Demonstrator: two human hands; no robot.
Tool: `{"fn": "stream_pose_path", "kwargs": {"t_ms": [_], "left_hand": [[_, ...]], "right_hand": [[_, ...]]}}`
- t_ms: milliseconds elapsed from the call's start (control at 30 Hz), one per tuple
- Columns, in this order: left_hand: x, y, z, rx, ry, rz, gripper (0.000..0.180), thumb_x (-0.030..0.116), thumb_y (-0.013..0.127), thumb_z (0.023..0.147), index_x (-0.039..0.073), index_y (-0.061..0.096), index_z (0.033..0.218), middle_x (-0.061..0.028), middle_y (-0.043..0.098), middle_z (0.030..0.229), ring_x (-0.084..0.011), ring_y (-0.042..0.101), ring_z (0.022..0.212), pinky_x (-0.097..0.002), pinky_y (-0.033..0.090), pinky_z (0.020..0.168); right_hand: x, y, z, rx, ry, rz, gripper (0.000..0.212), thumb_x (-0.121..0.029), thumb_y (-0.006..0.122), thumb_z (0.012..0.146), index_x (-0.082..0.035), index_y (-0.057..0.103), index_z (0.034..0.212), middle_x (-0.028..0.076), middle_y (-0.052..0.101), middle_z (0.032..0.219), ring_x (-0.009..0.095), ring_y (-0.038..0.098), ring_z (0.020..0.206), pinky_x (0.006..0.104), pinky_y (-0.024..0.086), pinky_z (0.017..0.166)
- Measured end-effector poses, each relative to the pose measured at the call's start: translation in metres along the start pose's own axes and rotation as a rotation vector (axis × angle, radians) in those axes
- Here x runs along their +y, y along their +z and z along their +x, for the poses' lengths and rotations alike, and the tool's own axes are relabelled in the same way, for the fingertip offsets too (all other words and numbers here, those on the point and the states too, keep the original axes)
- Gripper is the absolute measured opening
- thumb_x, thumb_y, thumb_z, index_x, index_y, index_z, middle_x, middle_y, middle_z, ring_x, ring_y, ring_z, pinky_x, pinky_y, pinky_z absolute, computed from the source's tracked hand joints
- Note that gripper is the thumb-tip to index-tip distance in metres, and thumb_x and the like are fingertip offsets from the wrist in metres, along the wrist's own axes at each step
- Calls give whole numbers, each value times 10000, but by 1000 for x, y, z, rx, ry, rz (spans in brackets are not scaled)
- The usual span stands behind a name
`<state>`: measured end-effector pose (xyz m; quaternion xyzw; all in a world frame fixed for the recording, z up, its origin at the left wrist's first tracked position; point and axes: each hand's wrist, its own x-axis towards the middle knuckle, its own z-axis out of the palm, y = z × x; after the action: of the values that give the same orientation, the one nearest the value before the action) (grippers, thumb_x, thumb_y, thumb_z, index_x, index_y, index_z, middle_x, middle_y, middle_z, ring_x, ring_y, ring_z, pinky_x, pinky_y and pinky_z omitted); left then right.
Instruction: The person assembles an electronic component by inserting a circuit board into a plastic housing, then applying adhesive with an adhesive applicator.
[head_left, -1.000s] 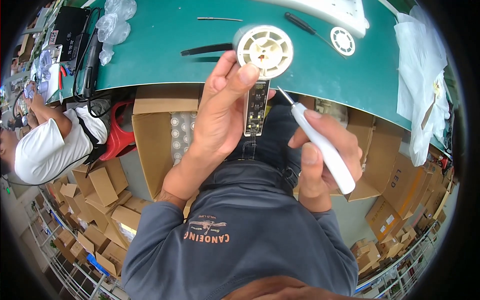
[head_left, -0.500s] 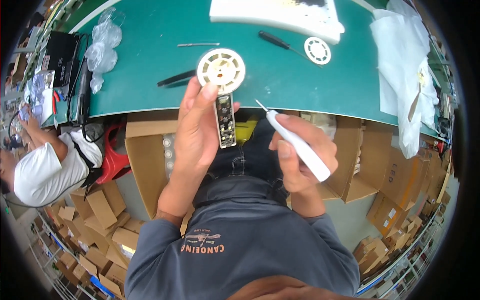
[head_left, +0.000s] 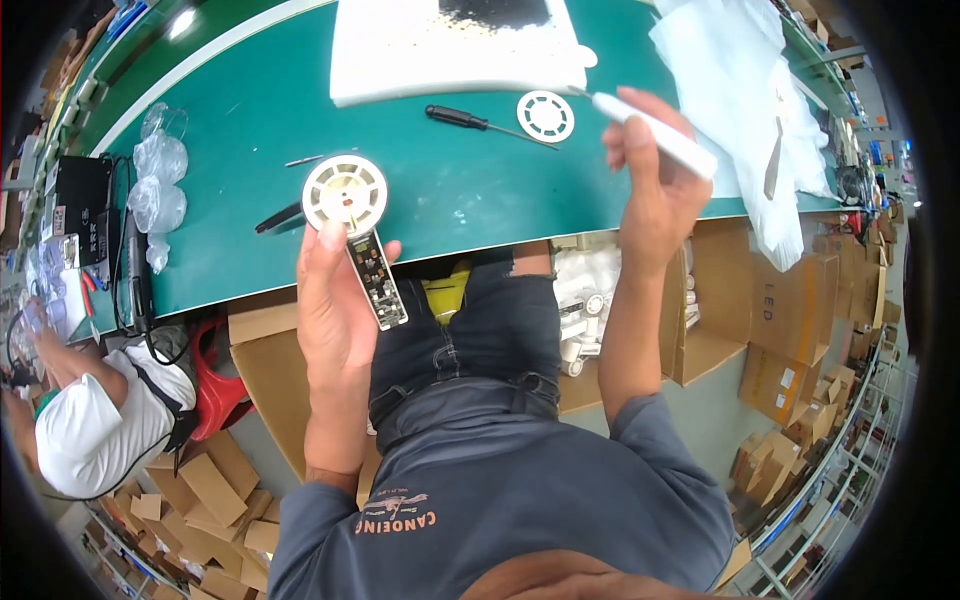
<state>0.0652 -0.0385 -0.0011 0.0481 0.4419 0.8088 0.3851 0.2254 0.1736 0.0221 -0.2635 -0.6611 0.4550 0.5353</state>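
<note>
While gripped at the bench edge, narrow circuit strip (head_left: 377, 277) with round white disc (head_left: 345, 192): left hand (head_left: 335, 300) fingers closed around it. Right hand (head_left: 655, 190) clasps white pen-shaped tool (head_left: 655, 135), tip nearing smaller disc (head_left: 546, 115) beside black screwdriver (head_left: 470, 121). Advice: steady wrist, keep strip level.

Green workbench (head_left: 250, 110), brown cardboard boxes (head_left: 790, 320) on the floor, metal shelving (head_left: 840, 470)

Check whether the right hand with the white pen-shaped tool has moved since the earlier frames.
Yes. The right hand has risen from beside the circuit strip and out over the green table, its white tool near the small white disc.
</note>
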Motion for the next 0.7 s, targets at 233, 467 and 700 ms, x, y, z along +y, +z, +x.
{"fn": "stream_pose_path", "kwargs": {"t_ms": [233,467,700], "left_hand": [[-3,-1,1,5,2,-55,693,212,662,964,78,304,1542,-134,451,1511,-334,410,1430,-478,459,1100],[-5,0,0,35,4,-39,695,202,663,962,75,302,1542,-148,440,1516,-346,395,1438,-469,465,1095],[-7,2,-2,71,16,-60,687,178,671,954,54,316,1529,-163,434,1518,-369,371,1449,-488,414,1137]], "right_hand": [[45,-15,16,15,119,146,230,-98,666,954,58,664,1122,46,642,778,74,558,651,209,428,564],[49,-19,18,49,204,223,209,-100,656,954,58,656,1090,48,634,768,82,546,630,213,409,543],[49,-25,25,90,216,380,225,-117,645,969,48,652,1122,71,648,793,109,579,665,247,471,611]]}}
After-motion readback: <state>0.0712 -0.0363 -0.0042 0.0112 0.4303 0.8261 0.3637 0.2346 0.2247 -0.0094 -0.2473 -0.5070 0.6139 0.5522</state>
